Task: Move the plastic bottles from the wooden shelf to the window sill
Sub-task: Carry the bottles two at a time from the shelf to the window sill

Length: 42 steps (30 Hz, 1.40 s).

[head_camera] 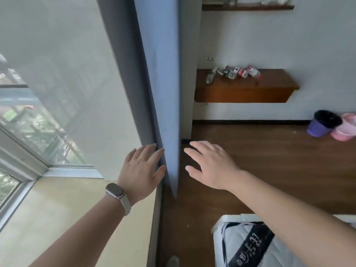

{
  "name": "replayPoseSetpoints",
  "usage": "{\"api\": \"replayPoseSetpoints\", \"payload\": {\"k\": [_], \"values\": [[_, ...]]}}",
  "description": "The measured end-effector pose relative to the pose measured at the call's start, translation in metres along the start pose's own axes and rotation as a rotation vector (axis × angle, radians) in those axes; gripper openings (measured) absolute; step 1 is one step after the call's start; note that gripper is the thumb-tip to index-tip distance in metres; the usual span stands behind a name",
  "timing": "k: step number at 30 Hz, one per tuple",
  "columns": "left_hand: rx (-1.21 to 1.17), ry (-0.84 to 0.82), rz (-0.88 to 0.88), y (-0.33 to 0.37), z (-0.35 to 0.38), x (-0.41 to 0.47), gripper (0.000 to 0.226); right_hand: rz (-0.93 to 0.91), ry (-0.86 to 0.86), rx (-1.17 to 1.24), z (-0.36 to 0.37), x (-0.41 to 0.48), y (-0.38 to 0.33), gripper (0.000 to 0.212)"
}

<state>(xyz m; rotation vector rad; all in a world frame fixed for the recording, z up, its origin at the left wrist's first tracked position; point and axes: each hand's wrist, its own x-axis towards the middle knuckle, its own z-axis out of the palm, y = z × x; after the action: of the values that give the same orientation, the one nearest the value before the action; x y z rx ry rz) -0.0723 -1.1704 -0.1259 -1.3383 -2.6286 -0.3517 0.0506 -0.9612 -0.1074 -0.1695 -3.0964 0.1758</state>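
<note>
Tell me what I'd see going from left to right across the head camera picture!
window → left hand → blue curtain → plastic bottles on the wooden shelf → purple bin → pink basin

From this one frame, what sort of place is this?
Probably a bedroom or dorm room: a grey-blue curtain beside a pale window sill, a brown wooden wall shelf of plastic bottles, and white printed bedding.
</note>
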Motion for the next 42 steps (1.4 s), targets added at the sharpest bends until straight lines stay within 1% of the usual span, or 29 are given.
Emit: {"api": "replayPoseSetpoints", "payload": {"k": [4, 9, 13, 16, 20, 24, 28, 35, 39, 42], "values": [[-0.034, 0.018, 0.054, -0.007, 0.003, 0.05, 0.053, 0.03, -0.016, -0.077, -0.007, 0.04, 0.01, 0.06], [-0.065, 0.058, 0.189, -0.017, 0.019, 0.103, 0.051, 0.151, 0.021, -0.135, -0.02, 0.066, 0.028, 0.058], [-0.067, 0.038, 0.28, -0.014, 0.032, 0.146, 0.049, 0.298, 0.007, -0.135, -0.026, 0.061, 0.048, 0.058], [-0.105, 0.027, 0.369, -0.001, 0.04, 0.17, 0.052, 0.394, 0.02, -0.127, -0.031, 0.049, 0.065, 0.063], [-0.164, 0.075, 0.481, 0.016, 0.05, 0.203, 0.051, 0.514, 0.072, -0.137, -0.035, 0.034, 0.09, 0.059], [-0.188, 0.108, 0.532, 0.04, 0.062, 0.234, 0.05, 0.606, 0.089, -0.135, -0.036, 0.029, 0.12, 0.058], [-0.184, 0.08, 0.567, 0.062, 0.073, 0.265, 0.05, 0.646, 0.116, -0.13, -0.03, 0.031, 0.155, 0.056], [-0.065, 0.017, 0.602, 0.094, 0.087, 0.344, 0.055, 0.71, 0.136, -0.085, -0.037, 0.04, 0.238, 0.056], [0.017, 0.001, 0.641, 0.121, 0.092, 0.393, 0.058, 0.724, 0.1, -0.098, -0.042, 0.035, 0.287, 0.056], [0.015, -0.005, 0.647, 0.145, 0.097, 0.424, 0.059, 0.712, 0.092, -0.12, -0.053, 0.035, 0.327, 0.057]]}}
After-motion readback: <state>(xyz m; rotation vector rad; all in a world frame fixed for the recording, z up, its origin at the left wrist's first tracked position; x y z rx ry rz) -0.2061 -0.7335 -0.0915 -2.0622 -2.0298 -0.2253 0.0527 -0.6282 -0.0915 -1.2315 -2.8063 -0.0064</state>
